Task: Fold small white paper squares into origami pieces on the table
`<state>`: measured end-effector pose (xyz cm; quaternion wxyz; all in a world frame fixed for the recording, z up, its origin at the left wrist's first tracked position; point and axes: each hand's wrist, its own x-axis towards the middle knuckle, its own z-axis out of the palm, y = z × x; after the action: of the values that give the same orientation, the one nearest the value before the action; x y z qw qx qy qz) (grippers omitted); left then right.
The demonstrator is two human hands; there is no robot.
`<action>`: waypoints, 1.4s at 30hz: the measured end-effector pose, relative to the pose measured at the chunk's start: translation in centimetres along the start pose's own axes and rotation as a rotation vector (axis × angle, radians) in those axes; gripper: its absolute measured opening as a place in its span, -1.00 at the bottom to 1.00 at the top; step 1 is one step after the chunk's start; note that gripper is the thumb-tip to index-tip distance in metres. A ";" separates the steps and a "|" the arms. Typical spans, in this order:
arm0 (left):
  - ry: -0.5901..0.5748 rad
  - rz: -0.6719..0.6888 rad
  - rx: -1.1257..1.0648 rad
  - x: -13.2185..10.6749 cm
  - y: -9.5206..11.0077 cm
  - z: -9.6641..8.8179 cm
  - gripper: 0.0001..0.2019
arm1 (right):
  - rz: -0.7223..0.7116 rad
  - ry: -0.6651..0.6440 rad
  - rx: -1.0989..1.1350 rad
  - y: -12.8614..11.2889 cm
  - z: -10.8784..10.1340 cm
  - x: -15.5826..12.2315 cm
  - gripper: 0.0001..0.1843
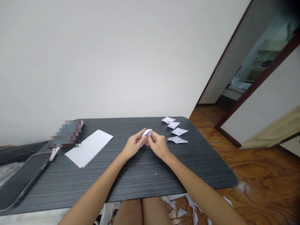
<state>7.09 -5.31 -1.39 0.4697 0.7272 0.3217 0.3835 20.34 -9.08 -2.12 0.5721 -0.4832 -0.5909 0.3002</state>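
Between my hands, above the middle of the dark table [131, 184], is a small piece of folded white paper [147, 132] with a pointed top. My left hand [133, 144] grips its left side, thumb on the front face. My right hand [158, 144] pinches it from the right, and the fingers behind the paper are partly hidden. Several folded paper boats [179, 131] stand in a rough column to the right of my hands. Left of them lies a small stack of white paper sheets [90, 148].
A blurred-out item [67, 134] sits at the table's back left. A dark flat device with a pale rim [25, 178] lies at the left edge, near a white cable end [54, 153]. Paper scraps [181, 213] litter the wooden floor [264, 187]. A wall [117, 62] borders the table's back.
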 end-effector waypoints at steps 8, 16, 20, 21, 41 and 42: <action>0.106 0.194 0.357 -0.5 0.1 0.3 -0.69 | -0.018 0.055 -0.299 -0.3 0.7 -0.3 -0.65; 0.131 0.332 0.555 -0.6 -1.2 1.4 -0.65 | 0.079 0.020 -0.751 -1.0 0.6 -0.2 -0.74; 0.130 0.308 0.689 -0.6 -0.8 1.2 -0.68 | 0.054 -0.036 -0.613 -0.7 -0.1 0.0 -0.62; 0.142 0.281 0.674 -0.5 -0.7 0.9 -0.68 | 0.060 -0.071 -0.525 -0.6 -0.3 0.0 -0.58; 0.101 -0.088 -0.237 0.2 0.3 -0.7 -0.62 | 0.127 -0.247 0.264 0.3 -1.2 1.0 -0.46; 0.107 -0.092 -0.232 0.3 0.3 -0.6 -0.57 | 0.137 -0.232 0.263 0.4 -1.1 1.1 -0.37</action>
<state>6.69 -4.92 -0.88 0.5500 0.6309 0.3327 0.4344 21.64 -8.19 -1.89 0.5366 -0.4053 -0.5744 0.4667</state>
